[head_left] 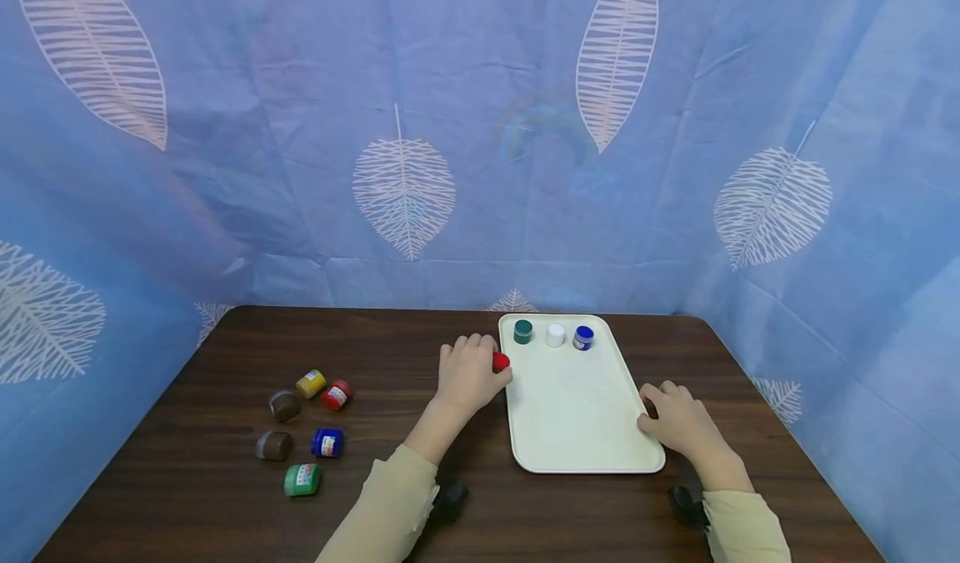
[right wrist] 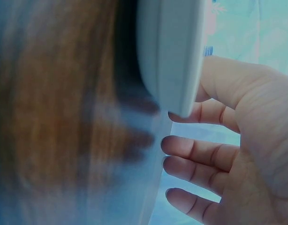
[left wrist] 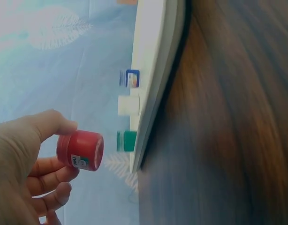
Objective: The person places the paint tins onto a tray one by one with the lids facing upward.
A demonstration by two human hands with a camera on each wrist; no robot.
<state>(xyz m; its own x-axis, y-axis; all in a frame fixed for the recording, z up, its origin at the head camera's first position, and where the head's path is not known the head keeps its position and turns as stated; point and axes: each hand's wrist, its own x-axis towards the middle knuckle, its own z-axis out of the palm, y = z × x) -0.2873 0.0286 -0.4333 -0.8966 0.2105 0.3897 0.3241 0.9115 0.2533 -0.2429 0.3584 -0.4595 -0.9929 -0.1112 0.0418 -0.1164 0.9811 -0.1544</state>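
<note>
My left hand (head_left: 467,373) pinches a red paint jar (left wrist: 83,150) between thumb and fingers. It holds the jar at the left edge of a cream tray (head_left: 577,429), above the table in the left wrist view. Along the tray's far end stand a dark green jar (head_left: 522,332), a white jar (head_left: 555,335) and a blue jar (head_left: 583,338). At the tray's right edge, my right hand (head_left: 681,417) holds the rim, thumb over the top and index fingertip partly hidden by the edge (right wrist: 181,93). Its other fingers are spread loosely below in the right wrist view.
Several jars lie on the dark wooden table (head_left: 390,513) at the left: yellow (head_left: 311,384), red (head_left: 337,394), blue (head_left: 327,443), green (head_left: 302,480) and brown (head_left: 273,445). A blue leaf-patterned cloth (head_left: 480,213) hangs behind the table and along its sides.
</note>
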